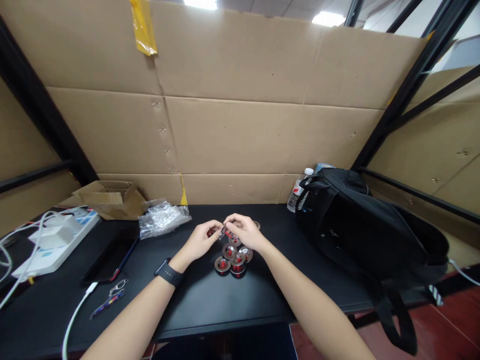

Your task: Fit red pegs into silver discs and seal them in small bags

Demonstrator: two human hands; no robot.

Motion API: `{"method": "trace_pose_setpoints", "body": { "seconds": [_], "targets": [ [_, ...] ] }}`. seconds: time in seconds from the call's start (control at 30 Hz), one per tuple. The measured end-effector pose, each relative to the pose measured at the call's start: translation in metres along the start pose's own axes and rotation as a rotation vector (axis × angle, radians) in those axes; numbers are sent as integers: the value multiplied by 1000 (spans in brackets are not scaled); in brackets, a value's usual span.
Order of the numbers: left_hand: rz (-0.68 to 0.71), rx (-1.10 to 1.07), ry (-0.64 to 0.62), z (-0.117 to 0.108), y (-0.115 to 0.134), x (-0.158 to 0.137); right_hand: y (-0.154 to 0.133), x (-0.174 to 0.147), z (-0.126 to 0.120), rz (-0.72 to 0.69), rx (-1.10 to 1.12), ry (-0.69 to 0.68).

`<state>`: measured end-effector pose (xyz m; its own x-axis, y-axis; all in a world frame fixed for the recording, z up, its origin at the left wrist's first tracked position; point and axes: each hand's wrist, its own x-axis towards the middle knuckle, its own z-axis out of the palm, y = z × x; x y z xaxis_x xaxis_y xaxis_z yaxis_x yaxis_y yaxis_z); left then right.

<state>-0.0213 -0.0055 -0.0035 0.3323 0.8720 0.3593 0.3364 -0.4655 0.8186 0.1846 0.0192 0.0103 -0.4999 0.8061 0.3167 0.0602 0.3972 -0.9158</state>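
My left hand (202, 241), with a dark watch on its wrist, is closed in a pinch. My right hand (245, 232) meets it from the right, its thumb and fingers also pinched together. Between the fingertips is a small shiny piece (222, 233), partly hidden and too small to name. Just below the hands, several round metal-rimmed discs with red centres sit in a loose cluster, among them a left disc (222, 264) and a right disc (246, 253). One more disc (257, 225) shows partly behind my right hand.
Left on the black table (225, 310) are a power strip (56, 245) with cables, a phone (110, 256), a keyring (110, 299), an open cardboard box (108, 197) and clear plastic bags (163, 220). A black backpack (360, 225) and water bottle (298, 192) stand right. Cardboard (232, 135) walls the back.
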Motion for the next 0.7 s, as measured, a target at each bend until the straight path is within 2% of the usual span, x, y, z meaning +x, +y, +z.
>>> {"method": "trace_pose_setpoints", "body": {
  "seconds": [0.1,0.27,0.43,0.53,0.7],
  "targets": [
    [-7,28,58,2,0,1,-3,-1,2,-61,-115,-1],
    [-7,51,47,5,0,1,-5,-5,9,-172,-270,44],
    [28,250,62,-1,3,1,-7,-6,11,-243,-499,99],
    [37,495,89,-12,0,0,-6,-4,-5,-203,-560,144],
    [-20,791,121,-36,-8,-3,4,-2,-58,-11,-778,136]
  ]
}}
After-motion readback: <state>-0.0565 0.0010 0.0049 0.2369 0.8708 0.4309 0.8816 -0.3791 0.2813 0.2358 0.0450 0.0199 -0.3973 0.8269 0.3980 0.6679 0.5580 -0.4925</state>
